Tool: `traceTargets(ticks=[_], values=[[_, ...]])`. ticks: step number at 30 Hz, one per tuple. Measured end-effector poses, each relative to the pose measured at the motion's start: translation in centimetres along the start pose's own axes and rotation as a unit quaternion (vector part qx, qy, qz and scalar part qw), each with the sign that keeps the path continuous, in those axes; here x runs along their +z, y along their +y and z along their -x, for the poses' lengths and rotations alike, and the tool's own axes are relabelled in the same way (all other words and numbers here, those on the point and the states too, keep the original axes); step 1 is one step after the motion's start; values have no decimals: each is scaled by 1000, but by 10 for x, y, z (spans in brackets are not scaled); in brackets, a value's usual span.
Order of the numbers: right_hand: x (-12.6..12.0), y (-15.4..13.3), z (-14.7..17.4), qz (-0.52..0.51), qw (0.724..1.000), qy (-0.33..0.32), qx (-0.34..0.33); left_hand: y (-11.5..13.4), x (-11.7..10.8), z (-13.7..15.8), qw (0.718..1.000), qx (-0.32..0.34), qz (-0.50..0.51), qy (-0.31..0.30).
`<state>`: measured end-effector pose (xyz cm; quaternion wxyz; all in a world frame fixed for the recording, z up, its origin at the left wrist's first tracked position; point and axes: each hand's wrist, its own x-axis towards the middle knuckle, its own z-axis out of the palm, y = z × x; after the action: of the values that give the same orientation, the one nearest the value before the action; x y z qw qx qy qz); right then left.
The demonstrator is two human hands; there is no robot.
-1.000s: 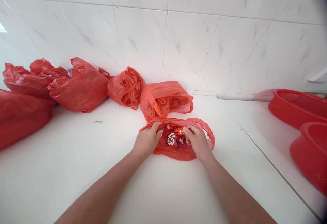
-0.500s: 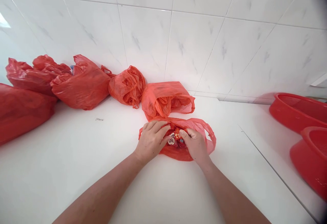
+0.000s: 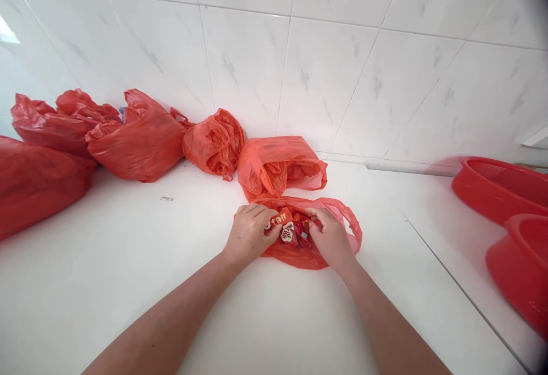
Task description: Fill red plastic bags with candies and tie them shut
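Note:
A red plastic bag (image 3: 295,259) lies on the white table with its mouth spread open. Inside it are several small red packets (image 3: 287,233), some printed with white patches and dark characters. My left hand (image 3: 250,232) is closed at the bag's left side, its thumb and fingers on a red packet with pale yellow lettering (image 3: 280,218). Over the bag's right side, my right hand (image 3: 330,237) has its thumb and forefinger drawn together among the packets. Whatever sits between those fingertips is too small to make out.
Behind the open bag lies another red bag (image 3: 280,161), and more red bags (image 3: 137,141) line the tiled wall to the left. Two red plastic baskets (image 3: 483,189) stand at the right. A seam (image 3: 454,269) runs across the table on that side.
The packet with yellow lettering has moved left, from my right hand's fingertips to my left hand. My right fingers have drawn back slightly to the right, uncovering more packets.

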<state>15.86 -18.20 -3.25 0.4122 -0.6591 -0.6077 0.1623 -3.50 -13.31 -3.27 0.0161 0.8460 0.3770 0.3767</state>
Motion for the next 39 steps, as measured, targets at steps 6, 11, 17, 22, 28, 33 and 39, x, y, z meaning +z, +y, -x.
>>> traceTargets(ticks=[6, 11, 17, 22, 28, 33, 39], values=[[2, 6, 4, 72, 989, -110, -74, -2, -2, -1, 999, -26, -23, -15], [8, 8, 4, 106, 988, -83, -79, -2, -2, -1, 998, -32, -35, -41], [11, 11, 3, 106, 990, -78, -41, -2, -2, -2, 996, -51, -41, -67], [9, 6, 4, 102, 992, -62, -45, -3, -1, -2, 994, -55, -49, -85], [5, 3, 1, 99, 993, -14, -68, -5, -1, 0, 993, -57, -58, -89], [4, 3, 0, 128, 989, 28, -69, -6, -1, 0, 993, -56, -62, -88], [5, 3, 0, 114, 988, 42, -92, -6, 3, -2, 997, -36, -20, -71]])
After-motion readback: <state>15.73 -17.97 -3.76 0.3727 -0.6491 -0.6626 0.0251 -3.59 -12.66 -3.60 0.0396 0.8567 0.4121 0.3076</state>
